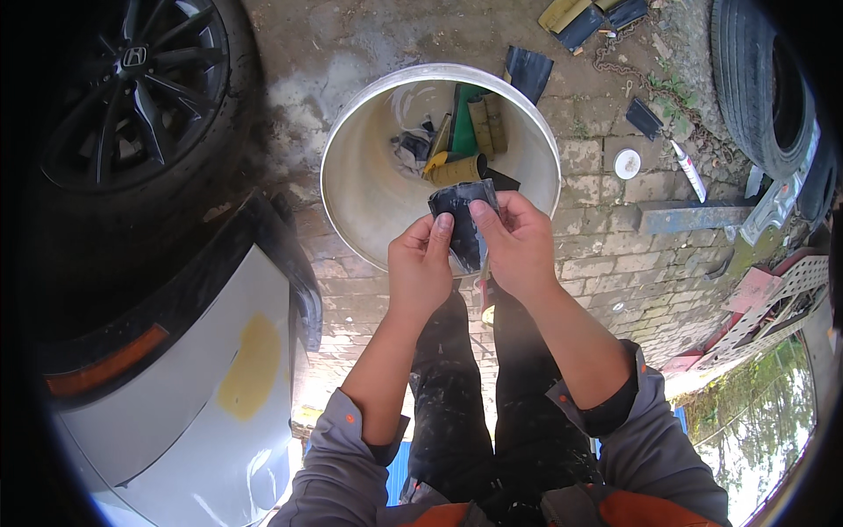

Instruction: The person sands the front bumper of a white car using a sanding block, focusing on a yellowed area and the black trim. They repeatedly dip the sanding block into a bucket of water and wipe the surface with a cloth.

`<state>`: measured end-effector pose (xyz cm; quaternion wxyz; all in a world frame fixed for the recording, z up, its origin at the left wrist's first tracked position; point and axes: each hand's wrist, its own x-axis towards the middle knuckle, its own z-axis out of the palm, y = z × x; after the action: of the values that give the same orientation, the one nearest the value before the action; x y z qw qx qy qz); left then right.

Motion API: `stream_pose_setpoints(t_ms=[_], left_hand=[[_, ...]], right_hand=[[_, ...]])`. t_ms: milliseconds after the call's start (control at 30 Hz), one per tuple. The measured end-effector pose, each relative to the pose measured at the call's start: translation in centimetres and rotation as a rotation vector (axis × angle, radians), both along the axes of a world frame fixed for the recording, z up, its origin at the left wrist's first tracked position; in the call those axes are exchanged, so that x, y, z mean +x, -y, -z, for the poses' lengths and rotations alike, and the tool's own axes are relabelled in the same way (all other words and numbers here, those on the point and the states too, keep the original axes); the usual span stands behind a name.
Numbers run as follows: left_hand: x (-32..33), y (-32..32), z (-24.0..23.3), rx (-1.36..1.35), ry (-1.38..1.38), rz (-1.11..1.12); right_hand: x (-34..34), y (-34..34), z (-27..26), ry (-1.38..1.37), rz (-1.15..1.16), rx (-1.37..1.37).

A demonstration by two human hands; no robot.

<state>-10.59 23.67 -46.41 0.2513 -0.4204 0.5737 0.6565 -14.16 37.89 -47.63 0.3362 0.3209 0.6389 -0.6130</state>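
Note:
Over the near rim of a large white plastic bucket [359,230], my left hand [421,267] and my right hand [523,244] both grip a dark, worn sheet [466,204] that looks like sandpaper. Both thumbs press on its face; the fingers behind it are partly hidden. Inside the bucket are curled yellow-backed sandpaper pieces [458,171], a green triangular piece [464,125] and a crumpled dark and white bundle [413,146]. To my left, a white car body panel [178,421] carries a yellow patch of what looks like filler [249,372].
A Honda car wheel [135,99] stands at upper left. On the brick ground lie sandpaper scraps [530,72], a round white lid [627,164], a nozzled tube [689,172], a rusty chain [612,56] and a blue-grey bar [691,217]. Loose tyres [737,85] stand at right.

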Motion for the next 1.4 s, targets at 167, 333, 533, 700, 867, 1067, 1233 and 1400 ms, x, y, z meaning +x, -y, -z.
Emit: stream_pose_setpoints(t_ms=[167, 333, 533, 700, 867, 1067, 1233, 1400], left_hand=[[0.0, 1.4, 0.8, 0.158, 0.091, 0.026], [-0.5, 0.7, 0.6, 0.074, 0.104, 0.007], [-0.7, -1.7, 0.4, 0.031, 0.105, -0.233], [-0.3, -1.8, 1.4, -0.205, -0.132, -0.125], [-1.7, 0.7, 5.3, -0.080, 0.011, -0.009], [-4.5, 3.1, 20.7, -0.347, 0.379, 0.116], [-2.8, 4.8, 28.2, -0.347, 0.468, 0.203], [-0.4, 5.4, 18.2, -0.644, 0.154, 0.147]], right_hand=[[-0.3, -0.6, 0.3, -0.046, -0.075, 0.048], [-0.4, -0.4, 0.2, -0.128, -0.120, 0.097], [-0.8, -0.2, -0.1, -0.267, -0.326, 0.303], [-1.0, 0.2, 0.6, -0.200, -0.131, 0.010], [-1.4, -0.5, 1.9, 0.006, -0.170, -0.069], [-1.3, -1.2, 3.0, 0.033, -0.014, 0.035], [-0.7, -1.9, 2.6, 0.041, 0.082, -0.035], [-2.3, -3.4, 0.1, 0.031, -0.014, -0.048]])
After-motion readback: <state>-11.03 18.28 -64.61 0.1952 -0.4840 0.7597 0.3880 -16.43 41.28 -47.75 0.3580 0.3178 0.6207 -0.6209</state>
